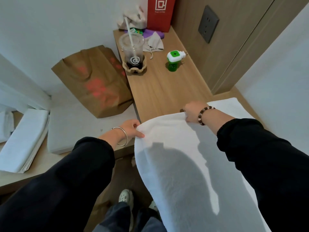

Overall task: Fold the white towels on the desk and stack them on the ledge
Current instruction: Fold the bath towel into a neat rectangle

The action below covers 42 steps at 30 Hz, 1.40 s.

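Observation:
A white towel (180,164) hangs spread out in front of me, off the near edge of the wooden desk (160,87). My left hand (132,128) pinches its upper left corner. My right hand (192,111) grips its upper right corner just above the desk's front edge. More white towel (234,108) lies on the desk behind my right wrist. Folded white towels (23,139) lie stacked on the pale ledge (83,121) at the far left.
On the desk stand a plastic cup with a straw (133,51) in a cardboard holder, a green and white plug-in device (173,60), a red bag (161,13) and some cloth. A brown paper bag (95,79) stands on the ledge beside the desk.

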Motion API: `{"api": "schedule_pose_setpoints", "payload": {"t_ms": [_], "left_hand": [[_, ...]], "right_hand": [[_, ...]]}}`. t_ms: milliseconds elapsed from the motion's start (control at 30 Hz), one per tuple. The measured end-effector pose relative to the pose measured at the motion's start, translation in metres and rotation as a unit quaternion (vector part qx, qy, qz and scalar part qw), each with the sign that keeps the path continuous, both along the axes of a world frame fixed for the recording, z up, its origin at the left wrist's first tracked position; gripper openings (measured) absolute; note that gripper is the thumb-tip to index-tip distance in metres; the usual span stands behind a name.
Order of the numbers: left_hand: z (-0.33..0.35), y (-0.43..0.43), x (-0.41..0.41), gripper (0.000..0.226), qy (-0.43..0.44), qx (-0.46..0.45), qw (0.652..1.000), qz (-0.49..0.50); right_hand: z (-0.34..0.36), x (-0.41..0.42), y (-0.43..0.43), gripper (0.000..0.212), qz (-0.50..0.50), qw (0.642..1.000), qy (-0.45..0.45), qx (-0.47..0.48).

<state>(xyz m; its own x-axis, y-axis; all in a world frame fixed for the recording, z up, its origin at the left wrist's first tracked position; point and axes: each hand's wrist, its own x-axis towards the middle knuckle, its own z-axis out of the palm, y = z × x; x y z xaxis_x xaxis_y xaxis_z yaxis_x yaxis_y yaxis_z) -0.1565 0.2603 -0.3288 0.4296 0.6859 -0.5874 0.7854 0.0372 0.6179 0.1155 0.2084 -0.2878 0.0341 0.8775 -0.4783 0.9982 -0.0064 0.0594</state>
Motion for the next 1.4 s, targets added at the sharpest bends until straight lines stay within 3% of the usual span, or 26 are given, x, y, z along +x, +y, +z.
{"api": "schedule_pose_setpoints", "payload": {"t_ms": [100, 167, 267, 367, 500, 567, 667, 733, 867, 967, 1100, 1200, 1267, 1333, 1400], "left_hand": [[0.002, -0.007, 0.005, 0.038, -0.028, -0.008, 1.000, 0.004], [0.005, -0.010, 0.011, 0.037, -0.007, 0.010, 0.999, -0.044], [0.014, -0.012, 0.014, 0.020, 0.046, 0.112, 0.987, -0.108], [0.023, -0.019, 0.009, 0.017, 0.065, 0.178, 0.975, -0.119], [0.031, -0.041, -0.001, 0.030, 0.161, 0.266, 0.922, -0.230], [0.032, -0.053, -0.007, 0.020, 0.181, 0.282, 0.907, -0.254], [0.035, -0.078, -0.015, 0.010, 0.183, 0.325, 0.915, -0.151], [0.038, -0.100, -0.018, 0.016, 0.174, 0.345, 0.920, -0.064], [0.048, -0.153, -0.023, 0.032, 0.110, 0.325, 0.938, 0.044], [0.052, -0.199, -0.030, 0.031, 0.062, 0.325, 0.942, 0.048], [0.044, -0.262, -0.044, 0.008, 0.047, 0.319, 0.941, -0.101], [0.034, -0.302, -0.046, 0.015, 0.049, 0.281, 0.932, -0.223], [0.025, -0.318, -0.043, 0.025, 0.055, 0.236, 0.924, -0.295], [0.016, -0.329, -0.041, 0.023, 0.056, 0.168, 0.927, -0.329], [0.011, -0.331, -0.041, 0.023, 0.015, 0.047, 0.965, -0.259]], "right_hand": [[-0.001, -0.001, -0.011, 0.015, 0.027, 0.998, -0.028, 0.048], [0.001, -0.002, -0.018, 0.016, 0.043, 0.996, -0.031, 0.069], [0.012, -0.004, -0.029, 0.016, 0.049, 0.994, -0.043, 0.091], [0.026, -0.005, -0.039, 0.020, 0.038, 0.993, -0.077, 0.083], [0.044, -0.012, -0.059, 0.011, -0.006, 0.987, -0.143, 0.069], [0.052, -0.021, -0.074, 0.025, -0.034, 0.982, -0.172, 0.063], [0.063, -0.030, -0.100, 0.032, -0.058, 0.976, -0.198, 0.072], [0.072, -0.032, -0.122, 0.028, -0.079, 0.970, -0.214, 0.082], [0.090, -0.039, -0.172, 0.023, -0.107, 0.957, -0.253, 0.094], [0.096, -0.046, -0.217, 0.015, -0.125, 0.951, -0.253, 0.129], [0.089, -0.043, -0.281, 0.023, -0.111, 0.946, -0.236, 0.191], [0.079, -0.037, -0.333, 0.019, -0.022, 0.948, -0.205, 0.243], [0.065, -0.030, -0.357, 0.018, 0.013, 0.959, -0.202, 0.197], [0.052, -0.030, -0.375, 0.027, -0.003, 0.973, -0.215, 0.077], [0.039, -0.036, -0.385, 0.035, -0.063, 0.980, -0.188, 0.008]]}}
